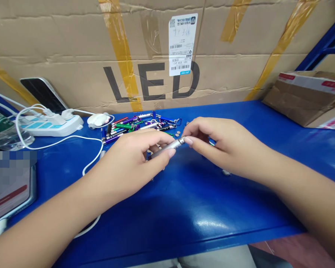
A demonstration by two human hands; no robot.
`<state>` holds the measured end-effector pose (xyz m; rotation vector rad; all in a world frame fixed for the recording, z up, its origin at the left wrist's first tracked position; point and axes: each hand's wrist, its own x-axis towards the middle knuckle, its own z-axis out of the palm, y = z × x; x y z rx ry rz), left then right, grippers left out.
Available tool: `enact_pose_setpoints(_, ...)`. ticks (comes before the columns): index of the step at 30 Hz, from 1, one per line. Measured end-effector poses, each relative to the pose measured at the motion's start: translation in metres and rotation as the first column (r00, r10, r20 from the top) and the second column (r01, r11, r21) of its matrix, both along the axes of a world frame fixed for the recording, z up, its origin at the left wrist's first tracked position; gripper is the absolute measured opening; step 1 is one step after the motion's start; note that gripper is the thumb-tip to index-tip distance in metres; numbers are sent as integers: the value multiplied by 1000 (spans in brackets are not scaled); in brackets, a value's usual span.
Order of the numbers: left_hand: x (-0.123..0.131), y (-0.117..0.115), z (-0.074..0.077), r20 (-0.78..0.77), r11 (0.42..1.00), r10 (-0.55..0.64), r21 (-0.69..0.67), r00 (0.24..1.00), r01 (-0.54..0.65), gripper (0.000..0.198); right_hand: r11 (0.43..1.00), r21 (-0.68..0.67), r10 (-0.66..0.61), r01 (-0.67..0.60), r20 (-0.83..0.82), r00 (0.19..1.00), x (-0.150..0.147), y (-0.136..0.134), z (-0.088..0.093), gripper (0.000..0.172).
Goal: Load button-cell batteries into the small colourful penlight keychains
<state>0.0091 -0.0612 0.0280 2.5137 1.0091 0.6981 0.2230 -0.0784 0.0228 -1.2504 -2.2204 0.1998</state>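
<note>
My left hand (141, 158) is closed around a slim silver pen-like tube (170, 146), which slants up to the right. Thumb and fingers of my right hand (209, 139) pinch the tube's far tip, where a dark ring shows near the end. Whether a small separate part sits between those fingertips is hidden. Behind my left hand lies a pile of coloured metal pen-like tubes (125, 126), some with small clips. A few small round discs (178, 133) rest beside the pile. Under my right hand, a small shiny metal piece (226, 172) lies on the blue table.
The blue table (184, 208) backs onto a large cardboard box (80, 48) marked LED. At left are a white power strip (56, 124) with cables, an upright phone (44, 93), a bottle (2, 128) and another device (11, 193). An open carton (304, 96) stands at right.
</note>
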Motion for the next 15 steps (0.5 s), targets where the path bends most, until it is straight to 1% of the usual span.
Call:
enact_pose_setpoints(5, -1, 1, -1, 5, 1000, 16, 26, 1000, -16, 23, 999, 47, -21, 20, 20, 1000, -1, -2, 0, 17)
enact_pose_setpoints(9, -2, 1, -2, -9, 997, 18, 72, 1000, -17, 22, 999, 43, -3, 3, 18, 1000, -2, -3, 0, 17)
enact_pose_setpoints(12, -2, 1, -3, -16, 986, 12, 166, 1000, -10, 21, 1000, -17, 26, -26, 5, 1000, -3, -4, -1, 15)
enact_pose_setpoints(15, -2, 0, -3, -49, 960, -6, 278, 999, 20, 20, 986, -164, 15, -30, -94, 995, -5, -7, -1, 14)
